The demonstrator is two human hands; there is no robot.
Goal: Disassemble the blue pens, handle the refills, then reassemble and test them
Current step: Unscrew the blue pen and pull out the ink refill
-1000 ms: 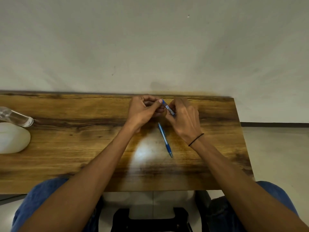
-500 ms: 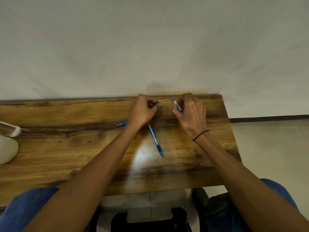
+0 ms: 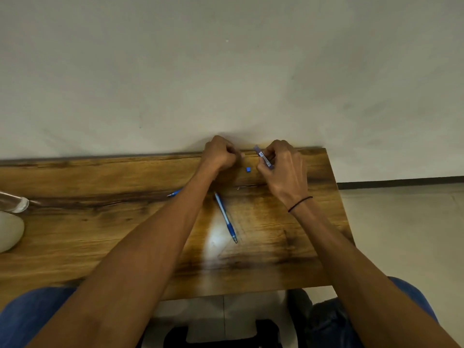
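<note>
Blue pen barrel (image 3: 263, 160) — pinched in right hand (image 3: 283, 169); left hand (image 3: 219, 154) fisted.

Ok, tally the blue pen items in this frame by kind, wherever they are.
Whole blue pens lying on the table: 1
Pen barrels held in the right hand: 1
Loose small blue caps on the table: 1
Pen tip pieces showing beside the left forearm: 1
Total: 4

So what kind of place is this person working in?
Probably a plain room at home or in an office: a wooden desk pushed against a bare wall, a tiled floor, nothing workshop-like.
</note>
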